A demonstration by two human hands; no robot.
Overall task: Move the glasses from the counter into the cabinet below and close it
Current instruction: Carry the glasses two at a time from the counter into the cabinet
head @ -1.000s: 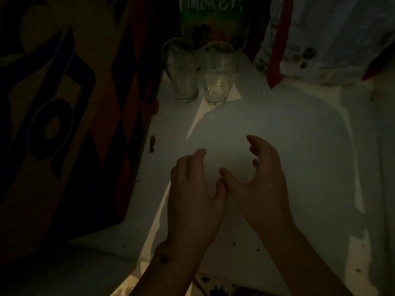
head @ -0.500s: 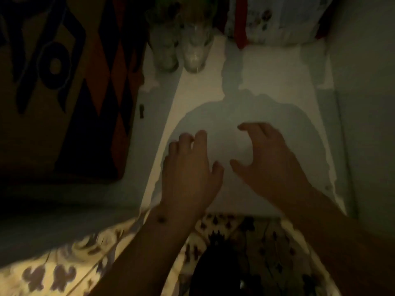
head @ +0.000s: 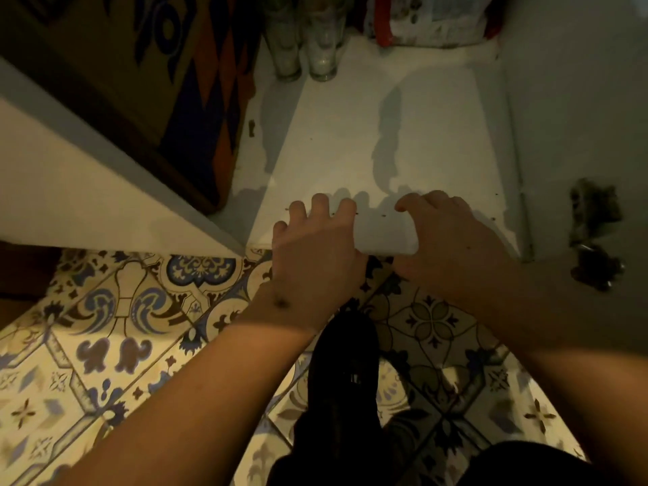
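Two clear glasses stand side by side at the back of the white cabinet floor point(head: 403, 142), the left glass point(head: 285, 47) next to the right glass point(head: 324, 50). My left hand point(head: 315, 247) hovers over the cabinet's front edge with fingers spread and holds nothing. My right hand point(head: 452, 240) is beside it at the same edge, fingers curved and apart, also with nothing in it. Both hands are well in front of the glasses.
A patterned cardboard box point(head: 168, 75) fills the cabinet's left side. A printed bag point(head: 431, 22) stands at the back right. The cabinet's right wall carries a metal hinge point(head: 596, 236). Patterned floor tiles point(head: 122, 327) lie below, with my dark-clothed leg point(head: 343, 380).
Both hands have pulled back from the middle of the cabinet floor to its front edge. The view has backed away, so the floor tiles and hinge now show.
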